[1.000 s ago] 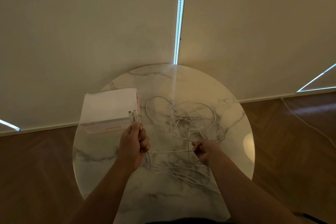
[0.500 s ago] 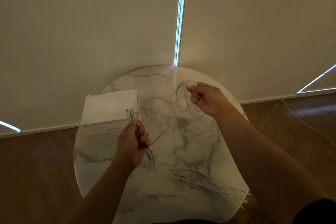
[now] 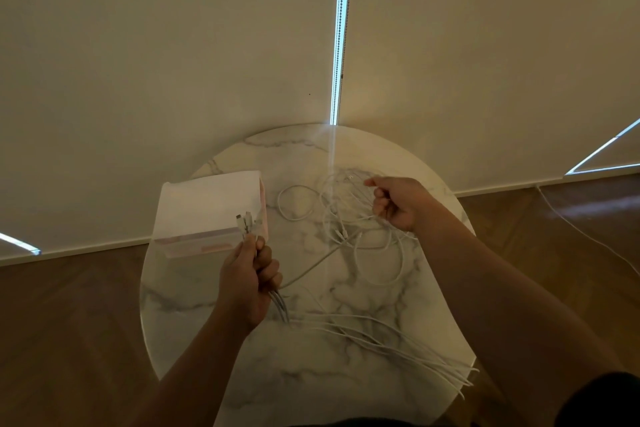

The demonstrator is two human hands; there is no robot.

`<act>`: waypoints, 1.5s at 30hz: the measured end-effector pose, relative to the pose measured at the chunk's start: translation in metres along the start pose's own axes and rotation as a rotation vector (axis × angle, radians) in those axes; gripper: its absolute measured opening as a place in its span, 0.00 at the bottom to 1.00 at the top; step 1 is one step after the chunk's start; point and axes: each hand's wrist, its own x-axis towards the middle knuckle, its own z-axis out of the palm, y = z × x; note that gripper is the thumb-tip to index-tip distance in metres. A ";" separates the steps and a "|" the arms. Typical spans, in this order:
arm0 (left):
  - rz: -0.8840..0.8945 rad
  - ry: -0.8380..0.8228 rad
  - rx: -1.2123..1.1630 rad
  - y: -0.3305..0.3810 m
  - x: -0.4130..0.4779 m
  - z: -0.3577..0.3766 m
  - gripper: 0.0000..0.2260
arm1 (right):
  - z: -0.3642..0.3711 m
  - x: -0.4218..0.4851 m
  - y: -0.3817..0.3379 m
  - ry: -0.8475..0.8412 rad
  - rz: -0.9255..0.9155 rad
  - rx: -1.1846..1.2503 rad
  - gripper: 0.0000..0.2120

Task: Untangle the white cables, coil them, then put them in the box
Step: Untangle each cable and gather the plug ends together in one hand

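Your left hand grips several ends of the cables beside the box. Your right hand pinches one strand above the tangle on the table.

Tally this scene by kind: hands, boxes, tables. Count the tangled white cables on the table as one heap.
Hands: 2 (left hand, right hand)
Box: 1
Table: 1
Cable heap: 1
Total: 5
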 end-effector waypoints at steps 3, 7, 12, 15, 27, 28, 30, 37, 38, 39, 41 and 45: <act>0.014 0.015 -0.008 0.004 0.000 0.000 0.16 | 0.001 0.001 -0.013 -0.010 -0.018 0.119 0.07; 0.017 0.015 -0.012 0.008 0.002 -0.002 0.16 | -0.006 0.005 -0.011 0.028 -0.017 0.065 0.13; 0.003 0.036 -0.009 0.004 0.000 -0.015 0.16 | -0.012 0.005 -0.026 -0.151 -0.159 0.281 0.10; -0.017 0.036 -0.005 0.000 -0.002 -0.016 0.16 | -0.012 0.006 -0.028 -0.087 -0.141 -0.052 0.13; -0.013 0.038 0.013 0.000 -0.004 -0.015 0.16 | -0.008 0.001 -0.030 -0.088 -0.188 -0.250 0.12; -0.016 0.038 0.012 -0.001 -0.004 -0.015 0.16 | -0.009 0.002 -0.028 -0.075 -0.177 -0.308 0.12; -0.017 0.040 0.012 -0.001 -0.004 -0.015 0.16 | -0.007 -0.001 -0.028 -0.136 -0.258 -0.336 0.13; -0.018 0.037 0.008 -0.002 -0.004 -0.015 0.16 | 0.007 -0.011 -0.046 -0.089 -0.457 -0.323 0.15; -0.017 0.034 0.006 -0.002 -0.004 -0.015 0.16 | 0.005 -0.009 -0.044 -0.020 -0.410 -0.365 0.15; -0.016 0.032 0.004 -0.002 -0.004 -0.014 0.16 | 0.003 -0.007 -0.043 0.010 -0.364 -0.405 0.15; -0.015 0.032 0.005 -0.001 -0.005 -0.015 0.16 | 0.002 -0.010 -0.042 -0.040 -0.327 -0.427 0.12; -0.011 0.037 0.017 -0.003 -0.005 -0.014 0.16 | 0.006 -0.019 -0.057 -0.295 -0.478 -0.127 0.09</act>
